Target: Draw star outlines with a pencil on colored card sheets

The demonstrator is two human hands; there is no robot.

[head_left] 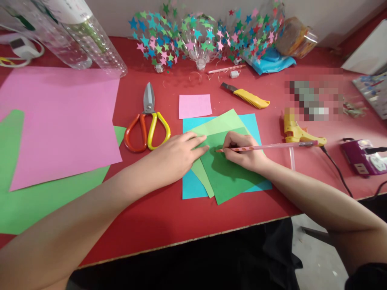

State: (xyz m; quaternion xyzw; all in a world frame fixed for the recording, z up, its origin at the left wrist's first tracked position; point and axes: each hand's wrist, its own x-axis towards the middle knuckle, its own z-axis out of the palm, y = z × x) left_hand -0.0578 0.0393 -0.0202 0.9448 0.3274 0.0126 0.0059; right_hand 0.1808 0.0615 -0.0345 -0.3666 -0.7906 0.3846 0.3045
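My right hand (246, 153) is closed round a pink pencil (278, 145), its tip at the dark green sheet (225, 187). Flat on the papers lies my left hand (184, 155), fingers apart, its fingertips by the dark green sheet's left edge. Beneath that sheet are a light green paper (231, 119) and a blue paper (193, 189), fanned at different angles. A small pink rectangle (195, 106) rests just behind the stack. Scissors (147, 121) with one red and one yellow handle lie beyond my left forearm.
Large pink (66, 121) and green (54, 201) sheets cover the left. A yellow cutter (249, 98) lies behind the stack; a yellow glue gun (298, 132) and purple power adapter (361, 158) are at right. Star decorations (201, 36) and plastic rolls (93, 40) line the back.
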